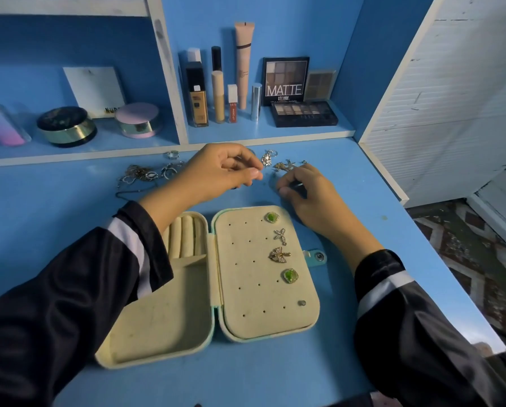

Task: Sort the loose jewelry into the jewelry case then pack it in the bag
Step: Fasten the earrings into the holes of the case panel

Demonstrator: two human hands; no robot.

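The jewelry case (187,318) lies open on the blue desk, with ring rolls and a tray on its left half. Its right half is a cream earring panel (254,289) holding two green earrings (271,217), a silver butterfly piece (280,236) and a gold bow piece (278,255). Loose rings and chains (146,173) lie beyond the case at left, and pendants (268,157) and a gold piece (284,165) lie at the back. My left hand (219,171) hovers there with thumb and forefinger pinched. My right hand (301,186) curls on a small silver piece (298,185). No bag is in view.
A shelf behind the desk carries makeup bottles (197,95), eyeshadow palettes (303,113) and round compacts (67,126). A white louvred panel (451,98) stands at right, where the desk edge (439,245) drops to a patterned floor.
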